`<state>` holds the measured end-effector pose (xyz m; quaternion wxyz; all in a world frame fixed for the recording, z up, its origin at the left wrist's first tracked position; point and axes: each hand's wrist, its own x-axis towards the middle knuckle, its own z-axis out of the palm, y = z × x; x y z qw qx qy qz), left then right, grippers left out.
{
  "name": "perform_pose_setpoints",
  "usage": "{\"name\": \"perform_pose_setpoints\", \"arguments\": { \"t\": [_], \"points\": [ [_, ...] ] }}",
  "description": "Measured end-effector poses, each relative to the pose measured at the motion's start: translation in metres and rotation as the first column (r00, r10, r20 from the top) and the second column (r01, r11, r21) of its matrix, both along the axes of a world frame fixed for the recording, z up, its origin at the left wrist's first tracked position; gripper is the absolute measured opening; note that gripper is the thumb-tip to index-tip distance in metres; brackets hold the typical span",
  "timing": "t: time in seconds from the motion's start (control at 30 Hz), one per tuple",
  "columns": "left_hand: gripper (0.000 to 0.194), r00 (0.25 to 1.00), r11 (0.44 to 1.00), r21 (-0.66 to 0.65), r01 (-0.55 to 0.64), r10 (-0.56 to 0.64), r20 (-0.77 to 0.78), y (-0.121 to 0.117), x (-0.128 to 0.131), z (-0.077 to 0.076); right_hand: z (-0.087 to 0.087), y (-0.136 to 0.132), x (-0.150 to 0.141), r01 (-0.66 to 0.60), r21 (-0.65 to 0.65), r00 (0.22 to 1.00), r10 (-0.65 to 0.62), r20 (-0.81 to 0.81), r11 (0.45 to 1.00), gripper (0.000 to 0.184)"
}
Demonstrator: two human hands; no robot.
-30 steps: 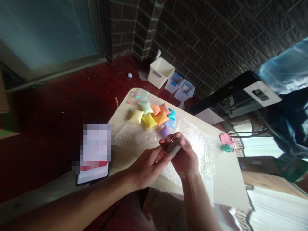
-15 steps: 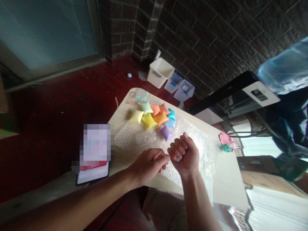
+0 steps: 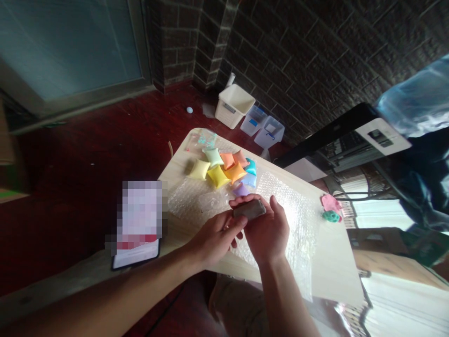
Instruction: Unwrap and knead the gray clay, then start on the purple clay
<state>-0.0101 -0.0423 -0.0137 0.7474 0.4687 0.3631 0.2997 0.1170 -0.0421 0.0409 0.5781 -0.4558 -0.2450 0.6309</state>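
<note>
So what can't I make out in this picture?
Head view:
Grey piece: underside, hidden by the right hand beneath.
Purple packet: near end, hidden by the right hand's fingers.
Phone: screen contents, blurred by pixelation.
Bluish plastic: full extent, cut off by the picture's right edge.

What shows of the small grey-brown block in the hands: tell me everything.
The small, matte, grey-brown oblong block looks like modelling clay, in one piece, its edges slightly rounded. It lies across the fingers of the bare, upturned right hand, over the clear bubble wrap; the thumb of the bare left hand rests at its lower left end.
</note>
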Motion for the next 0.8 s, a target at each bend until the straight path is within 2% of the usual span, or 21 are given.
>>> {"name": "perform_pose_setpoints", "arguments": {
  "t": [0.07, 0.13, 0.2, 0.33, 0.47, 0.63, 0.8],
  "points": [
    [0.047, 1.000, 1.000, -0.022, 0.015, -0.015, 0.025, 0.000, 0.001, -0.001, -0.001, -0.001, -0.001, 0.040, 0.016, 0.999, -0.040, 0.026, 0.999, 0.040],
    [0.045, 0.998, 0.998, -0.017, 0.056, -0.056, 0.007, -0.002, 0.000, 0.000, -0.002, -0.002, -0.002, 0.099, 0.054, 0.994, -0.101, 0.036, 0.994, 0.036],
    [0.040, 0.994, 0.994, -0.013, 0.105, -0.106, -0.025, -0.005, -0.002, 0.001, -0.004, -0.003, -0.005, 0.152, 0.071, 0.988, -0.154, 0.021, 0.986, 0.039],
    [0.030, 0.988, 0.990, -0.010, 0.143, -0.143, -0.061, -0.011, -0.005, 0.006, -0.005, -0.003, -0.010, 0.230, -0.001, 0.973, -0.230, -0.017, 0.973, 0.049],
    [0.029, 0.990, 0.992, 0.070, 0.106, -0.099, -0.097, -0.009, -0.006, 0.010, -0.003, -0.002, -0.007, 0.219, -0.023, 0.976, -0.219, 0.006, 0.976, 0.047],
    [0.036, 0.985, 0.990, 0.097, 0.102, -0.087, -0.151, -0.009, -0.005, 0.009, -0.001, -0.001, -0.001, 0.199, 0.078, 0.968, -0.208, 0.141, 0.977, 0.037],
    [0.034, 0.972, 0.980, 0.160, 0.122, -0.085, -0.220, -0.014, -0.007, 0.011, -0.006, -0.004, -0.008, 0.260, 0.081, 0.953, -0.269, 0.140, 0.962, 0.054]
  ]
}}
